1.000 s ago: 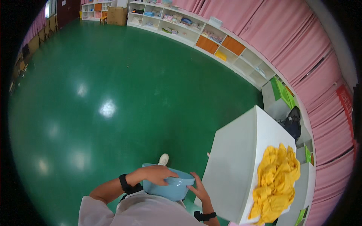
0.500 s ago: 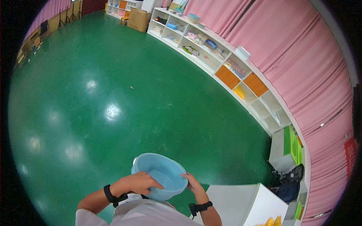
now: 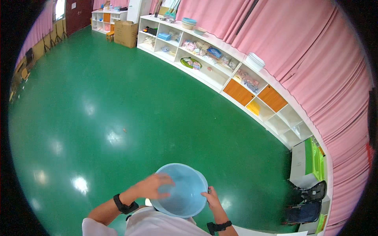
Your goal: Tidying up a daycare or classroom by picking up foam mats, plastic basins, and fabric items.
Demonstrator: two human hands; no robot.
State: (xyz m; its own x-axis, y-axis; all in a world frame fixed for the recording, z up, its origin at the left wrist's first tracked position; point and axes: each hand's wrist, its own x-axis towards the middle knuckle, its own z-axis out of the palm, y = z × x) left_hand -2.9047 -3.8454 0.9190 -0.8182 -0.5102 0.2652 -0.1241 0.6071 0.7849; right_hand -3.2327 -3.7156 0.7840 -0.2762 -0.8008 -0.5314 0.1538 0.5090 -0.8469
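Observation:
I hold a light blue plastic basin (image 3: 185, 196) in front of my chest, above a green floor. My right hand (image 3: 212, 198) grips its right rim with the fingers curled over the edge. My left hand (image 3: 153, 185) reaches over the left rim, its fingers resting on the inner wall of the basin. The basin looks empty. Both wrists carry black bands.
A long white shelf unit (image 3: 220, 70) with boxes, bowls and orange panels runs along pink curtains (image 3: 307, 51) at the back and right. A white and green cabinet (image 3: 309, 163) and a dark chair (image 3: 307, 200) stand at the right. A cardboard box (image 3: 125, 33) sits far back.
The view has swung up and away from the white table with yellow cloth, which is gone from sight. The basin stays in both hands; my left hand now reaches inside it.

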